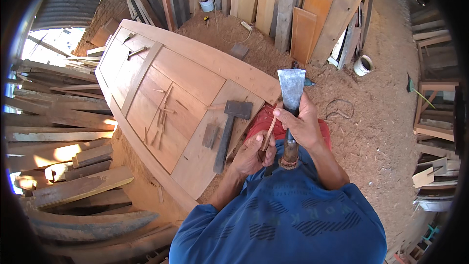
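My right hand (308, 122) is closed round a broad steel chisel (292, 88), its flared blade pointing away from me and its handle's ringed end against my blue shirt. Between the fingers of my left hand (250, 155) is a thin wood strip (269, 133), its upper end by my right thumb. Left of my hands, a hammer (238, 109) with a dark block head lies on a large wooden door (190, 80). A small wood block (210, 135) rests beside its handle. Several thin wood slivers (162, 110) are scattered on the door's middle panel.
Stacked planks (73, 117) crowd the left side. Tall boards (288, 12) lean at the back, near a white bucket (206, 4) and a pale pail (362, 65). A dark cord (339, 109) lies on the dusty floor at right. Wooden frames (435, 107) stand along the right edge.
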`<state>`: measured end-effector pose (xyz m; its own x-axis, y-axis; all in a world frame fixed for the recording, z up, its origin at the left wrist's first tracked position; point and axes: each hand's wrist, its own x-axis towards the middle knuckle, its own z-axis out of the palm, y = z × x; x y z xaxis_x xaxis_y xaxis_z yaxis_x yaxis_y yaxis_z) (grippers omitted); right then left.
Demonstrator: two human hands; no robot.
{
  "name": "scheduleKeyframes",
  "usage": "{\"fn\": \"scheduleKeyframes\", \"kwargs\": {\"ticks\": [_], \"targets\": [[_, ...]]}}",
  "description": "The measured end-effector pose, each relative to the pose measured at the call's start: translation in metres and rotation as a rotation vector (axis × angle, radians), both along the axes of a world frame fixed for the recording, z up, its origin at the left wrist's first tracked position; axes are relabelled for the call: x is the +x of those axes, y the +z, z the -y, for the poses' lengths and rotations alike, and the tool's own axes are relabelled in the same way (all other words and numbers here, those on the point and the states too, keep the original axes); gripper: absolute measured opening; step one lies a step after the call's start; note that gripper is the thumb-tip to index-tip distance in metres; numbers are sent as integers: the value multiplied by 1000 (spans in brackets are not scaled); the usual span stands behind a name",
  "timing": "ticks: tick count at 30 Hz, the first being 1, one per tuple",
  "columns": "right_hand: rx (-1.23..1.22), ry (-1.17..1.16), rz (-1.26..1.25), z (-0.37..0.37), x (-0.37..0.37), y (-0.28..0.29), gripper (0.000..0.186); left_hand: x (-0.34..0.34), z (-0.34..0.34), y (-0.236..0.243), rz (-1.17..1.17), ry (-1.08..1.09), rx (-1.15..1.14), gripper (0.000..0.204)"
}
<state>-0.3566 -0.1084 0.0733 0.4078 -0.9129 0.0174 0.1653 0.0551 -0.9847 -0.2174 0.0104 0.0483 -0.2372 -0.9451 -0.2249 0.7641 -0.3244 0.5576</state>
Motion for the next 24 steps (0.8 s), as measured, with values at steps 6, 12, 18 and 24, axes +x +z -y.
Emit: {"fn": "scheduleKeyframes", "kwargs": {"ticks": [6,12,18,24], "targets": [[113,-49,90,0,4,-7,24,2,11,-18,124,137,-76,22],[419,18,362,-5,1,5,18,10,26,-35,210,327,-87,17],[126,-81,51,-3,15,-10,22,11,27,-41,418,297,-129,14],[98,-69,-21,3,9,-17,21,6,23,-38,328,197,-13,30]]}}
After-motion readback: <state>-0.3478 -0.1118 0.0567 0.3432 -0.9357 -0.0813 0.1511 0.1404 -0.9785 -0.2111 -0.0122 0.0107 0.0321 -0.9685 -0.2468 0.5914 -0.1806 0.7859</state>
